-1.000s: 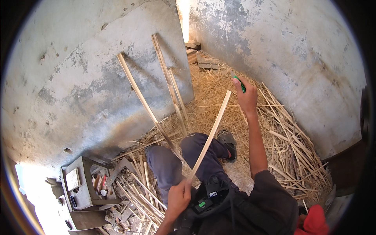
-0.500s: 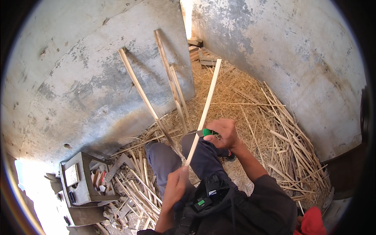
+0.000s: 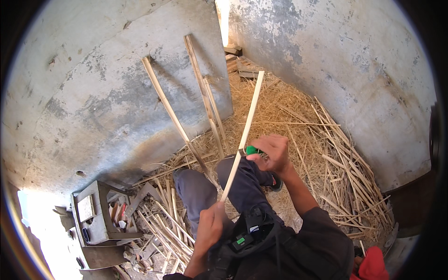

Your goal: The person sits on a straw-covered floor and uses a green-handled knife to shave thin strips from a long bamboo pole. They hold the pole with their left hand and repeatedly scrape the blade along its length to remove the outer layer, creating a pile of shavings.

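Observation:
A long pale wooden strip slants up and away from my lap, its near end gripped by my left hand above my thigh. My right hand is closed round the green handle of a knife. The short dark blade lies against the strip, roughly at its middle, over my knee. Motion slightly blurs the right hand, and the blade's edge is too small to make out.
Three wooden poles lean on the left wall. Straw and shavings cover the floor ahead, with a heap of split strips on the right. More strips and a grey wooden stool-like box lie left.
My right hand and the knife have shifted slightly up and to the right along the strip. The left hand has moved only slightly and keeps its grip.

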### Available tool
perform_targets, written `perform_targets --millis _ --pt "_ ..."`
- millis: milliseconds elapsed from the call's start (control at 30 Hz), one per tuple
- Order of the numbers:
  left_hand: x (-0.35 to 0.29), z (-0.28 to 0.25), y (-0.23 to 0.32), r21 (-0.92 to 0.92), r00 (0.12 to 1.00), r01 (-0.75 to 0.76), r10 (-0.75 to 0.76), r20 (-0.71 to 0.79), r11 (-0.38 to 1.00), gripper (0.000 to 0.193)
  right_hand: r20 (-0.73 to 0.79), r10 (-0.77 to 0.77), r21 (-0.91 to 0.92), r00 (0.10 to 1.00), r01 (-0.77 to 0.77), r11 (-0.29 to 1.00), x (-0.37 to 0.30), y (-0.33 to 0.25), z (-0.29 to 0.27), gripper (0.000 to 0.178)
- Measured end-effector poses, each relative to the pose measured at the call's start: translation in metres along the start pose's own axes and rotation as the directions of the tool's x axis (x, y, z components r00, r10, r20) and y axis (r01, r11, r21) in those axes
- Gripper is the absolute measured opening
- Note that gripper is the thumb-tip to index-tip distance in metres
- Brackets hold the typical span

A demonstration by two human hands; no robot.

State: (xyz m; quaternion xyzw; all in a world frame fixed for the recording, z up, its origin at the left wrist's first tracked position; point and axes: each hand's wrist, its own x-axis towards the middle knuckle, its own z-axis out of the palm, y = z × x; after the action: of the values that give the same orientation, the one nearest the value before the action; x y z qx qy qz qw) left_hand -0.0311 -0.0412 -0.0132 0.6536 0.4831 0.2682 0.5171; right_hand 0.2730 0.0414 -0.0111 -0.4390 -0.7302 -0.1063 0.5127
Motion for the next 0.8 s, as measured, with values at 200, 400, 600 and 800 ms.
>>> perform_targets --millis 200,400,600,800 --pt "-0.02 -0.003 0.0 0.009 0.999 0.036 -0.036 0.016 0.999 0.052 -0.194 0.356 -0.089 0.914 -0.377 0.922 0.015 0.074 -0.012 0.044" --pt "-0.032 -0.01 -0.01 0.097 0.996 0.081 -0.084 0.026 0.992 0.039 -0.364 0.528 0.02 0.768 -0.56 0.828 0.009 0.124 -0.039 0.049" --pt "-0.01 -0.01 -0.016 0.065 0.996 0.063 -0.059 -0.068 0.996 0.04 -0.101 0.322 0.16 0.941 -0.304 0.939 -0.012 0.065 -0.013 0.047" --pt "-0.003 -0.006 0.002 0.08 0.999 0.02 -0.017 -0.042 0.997 0.037 0.001 0.095 0.133 0.995 -0.095 0.987 0.001 0.023 -0.006 0.044"
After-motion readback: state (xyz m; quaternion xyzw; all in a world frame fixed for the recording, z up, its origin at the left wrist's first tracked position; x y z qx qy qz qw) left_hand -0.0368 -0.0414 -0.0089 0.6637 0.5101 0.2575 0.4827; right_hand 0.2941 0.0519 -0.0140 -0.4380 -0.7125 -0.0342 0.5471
